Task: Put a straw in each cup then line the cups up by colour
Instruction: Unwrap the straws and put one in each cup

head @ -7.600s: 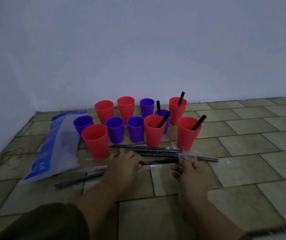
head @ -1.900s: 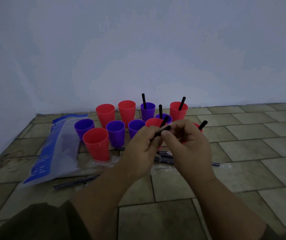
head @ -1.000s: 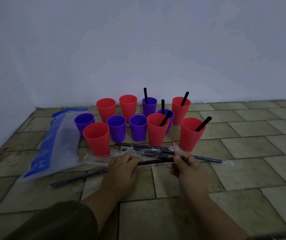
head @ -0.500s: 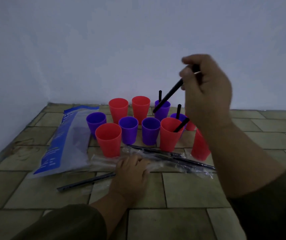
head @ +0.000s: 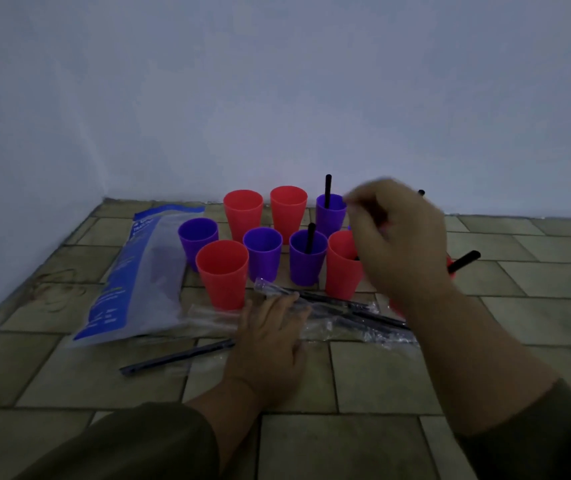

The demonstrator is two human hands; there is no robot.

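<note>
Where the tiled floor meets the wall on the left, a blue bag lies flat. A single wrapped straw lies near it, and its right end is hidden under the left hand. Right of the bag stand five empty cups: a left purple cup, a near red cup, two far red ones and a middle purple cup. The left hand rests on the pile of wrapped straws with its fingers stretched, so its grip is wide and holds nothing. Further right, a near purple cup holds a black straw, and a far purple cup holds another. The right hand hovers over the right-hand cups, blurred by motion, so I cannot tell its grip. It covers part of a red cup and nearly all the cups behind it. Only a straw tip and a slanted straw show past it.

Half a second ago the right hand was raised high and pinched a black straw, and the near purple cup was empty. Now the hand is lower and that cup has its straw. The left hand has stayed on the pile.
</note>
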